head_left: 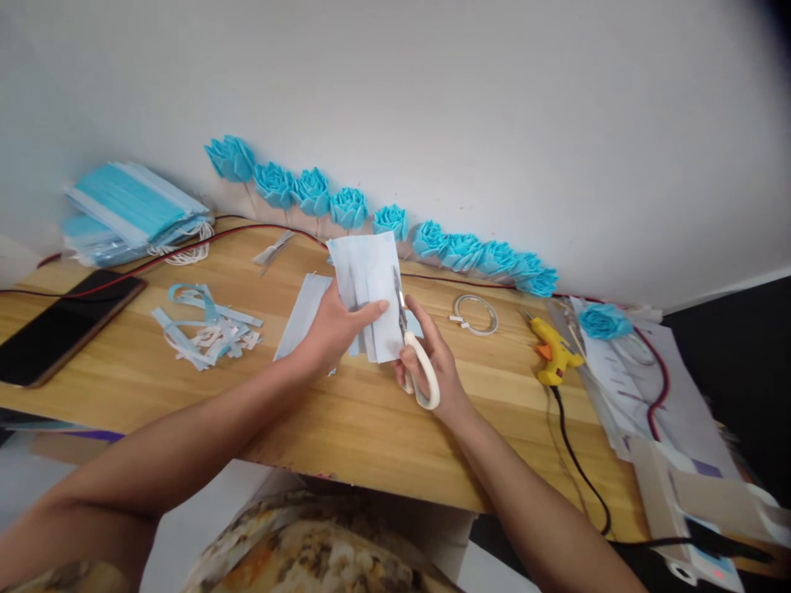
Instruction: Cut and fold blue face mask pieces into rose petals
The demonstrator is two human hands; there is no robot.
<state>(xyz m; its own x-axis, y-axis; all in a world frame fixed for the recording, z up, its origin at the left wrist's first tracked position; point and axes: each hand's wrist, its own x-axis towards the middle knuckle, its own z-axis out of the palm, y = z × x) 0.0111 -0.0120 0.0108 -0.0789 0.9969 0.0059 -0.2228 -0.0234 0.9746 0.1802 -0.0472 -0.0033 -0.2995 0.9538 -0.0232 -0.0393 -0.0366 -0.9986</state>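
Observation:
My left hand point(337, 325) grips a stack of pale blue mask fabric point(364, 272), its thumb pressed on the front layer. The layers are held upright above the table and fan apart slightly. My right hand point(442, 362) has its fingers through the handles of white-handled scissors point(423, 375). The scissor blades point up along the right edge of the fabric; whether they are parted I cannot tell. Behind my left hand, another pale blue fabric piece point(302, 313) lies flat on the wooden table point(371, 420).
Several blue fabric flowers point(349, 207) line the wall. Stacked masks point(133, 206), a phone point(67, 325) and cut strips point(210, 325) lie left. To the right are a coiled white cable point(475, 315), a yellow glue gun point(556, 350) with its cord, and a single flower point(604, 321).

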